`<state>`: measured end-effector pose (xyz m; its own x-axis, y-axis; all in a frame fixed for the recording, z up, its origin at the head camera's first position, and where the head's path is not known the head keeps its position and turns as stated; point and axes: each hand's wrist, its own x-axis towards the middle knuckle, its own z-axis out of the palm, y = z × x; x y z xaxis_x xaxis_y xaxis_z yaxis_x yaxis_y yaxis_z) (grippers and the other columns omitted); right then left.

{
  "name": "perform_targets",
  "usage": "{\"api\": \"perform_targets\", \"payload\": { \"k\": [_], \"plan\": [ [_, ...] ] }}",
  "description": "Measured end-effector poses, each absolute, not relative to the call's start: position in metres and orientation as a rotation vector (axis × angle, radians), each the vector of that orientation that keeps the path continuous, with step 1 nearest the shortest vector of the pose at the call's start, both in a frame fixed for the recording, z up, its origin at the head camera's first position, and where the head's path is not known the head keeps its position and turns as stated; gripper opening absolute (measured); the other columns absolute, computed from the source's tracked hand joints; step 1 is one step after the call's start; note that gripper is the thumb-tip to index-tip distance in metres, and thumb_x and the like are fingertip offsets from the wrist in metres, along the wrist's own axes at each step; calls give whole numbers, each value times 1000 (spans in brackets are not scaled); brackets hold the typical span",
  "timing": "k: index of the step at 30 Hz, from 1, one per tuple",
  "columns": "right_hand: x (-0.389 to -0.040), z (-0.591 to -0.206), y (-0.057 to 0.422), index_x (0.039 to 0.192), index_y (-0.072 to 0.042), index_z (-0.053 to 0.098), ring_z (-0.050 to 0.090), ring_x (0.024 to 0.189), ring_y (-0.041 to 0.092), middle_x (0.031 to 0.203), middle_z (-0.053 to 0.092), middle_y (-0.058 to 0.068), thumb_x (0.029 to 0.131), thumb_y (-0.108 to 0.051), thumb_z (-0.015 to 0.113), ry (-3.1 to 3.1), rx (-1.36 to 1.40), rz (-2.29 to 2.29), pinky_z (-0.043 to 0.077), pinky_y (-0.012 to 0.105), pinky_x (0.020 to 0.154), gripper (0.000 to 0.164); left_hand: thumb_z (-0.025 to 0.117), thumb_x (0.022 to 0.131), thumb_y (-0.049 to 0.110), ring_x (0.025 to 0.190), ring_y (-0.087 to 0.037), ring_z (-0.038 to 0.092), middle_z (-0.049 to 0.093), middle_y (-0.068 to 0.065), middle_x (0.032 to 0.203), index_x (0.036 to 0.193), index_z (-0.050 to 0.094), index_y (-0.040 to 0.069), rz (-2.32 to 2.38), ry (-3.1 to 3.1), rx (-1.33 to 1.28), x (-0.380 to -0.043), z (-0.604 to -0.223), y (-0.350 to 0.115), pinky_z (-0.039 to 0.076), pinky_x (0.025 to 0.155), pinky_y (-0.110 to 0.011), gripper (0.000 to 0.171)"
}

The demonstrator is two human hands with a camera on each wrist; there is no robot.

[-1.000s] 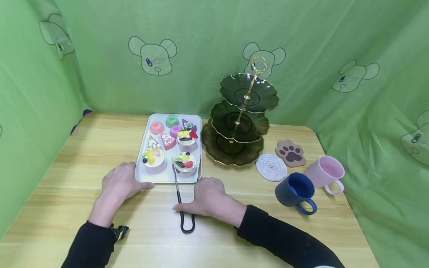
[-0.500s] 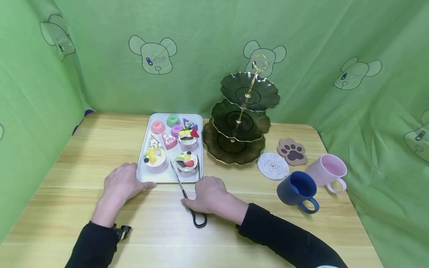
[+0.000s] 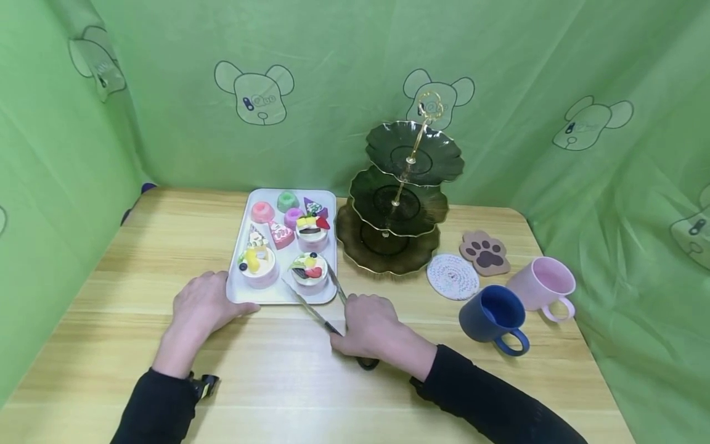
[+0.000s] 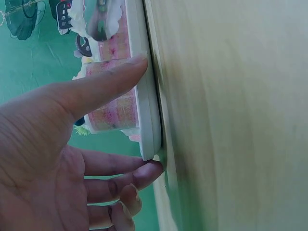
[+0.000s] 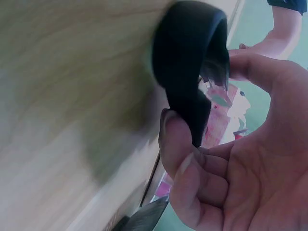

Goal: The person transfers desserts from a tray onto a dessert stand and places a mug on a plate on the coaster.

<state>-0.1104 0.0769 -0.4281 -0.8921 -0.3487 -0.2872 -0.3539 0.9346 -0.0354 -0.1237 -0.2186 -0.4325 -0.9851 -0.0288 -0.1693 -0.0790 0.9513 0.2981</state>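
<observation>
My left hand (image 3: 201, 308) grips the front left corner of a white tray (image 3: 237, 295). In the left wrist view the thumb lies along its rim and fingertips touch the corner. My right hand (image 3: 370, 327) holds metal tongs (image 3: 317, 316) by their black handle (image 5: 183, 53). The tongs' two arms are spread, one tip on either side of a fruit-topped cup cake (image 3: 310, 271) at the tray's front right. Another fruit cup cake (image 3: 259, 268) sits front left, and a third cup cake (image 3: 312, 234) stands behind. Cake slices (image 3: 281, 235) and ring-shaped sweets (image 3: 262, 212) fill the back.
A three-tier dark cake stand (image 3: 386, 246) with gold edges stands right of the tray. Farther right are a round white coaster (image 3: 452, 277), a brown paw-print coaster (image 3: 485, 253), a blue mug (image 3: 484, 317) and a pink mug (image 3: 532, 287). Green cloth (image 3: 344, 55) hangs behind the table.
My right hand has moved to the right, swinging the tongs' handle round to the right and spreading the arms about the front right cup cake. My left hand stays at the tray corner.
</observation>
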Motion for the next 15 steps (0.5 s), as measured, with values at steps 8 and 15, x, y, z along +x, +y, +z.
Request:
{"api": "perform_targets", "payload": {
  "k": [8, 15],
  "plan": [
    [-111, -426, 92, 97, -10, 51, 47, 54, 19, 60, 47, 0, 65, -67, 58, 2797, -501, 60, 35, 34, 42, 65, 73, 54, 68, 80, -34, 52, 55, -17, 91, 110, 53, -2, 485, 2955, -80, -120, -434, -221, 40, 57, -40, 92],
    [-116, -423, 104, 85, -16, 47, 45, 53, 18, 60, 47, -1, 65, -64, 59, 2837, -522, 78, 34, 34, 40, 54, 72, 55, 69, 83, -36, 50, 53, -17, 93, 113, 53, -1, 485, 2972, -61, -120, -438, -225, 41, 57, -42, 93]
  ]
}}
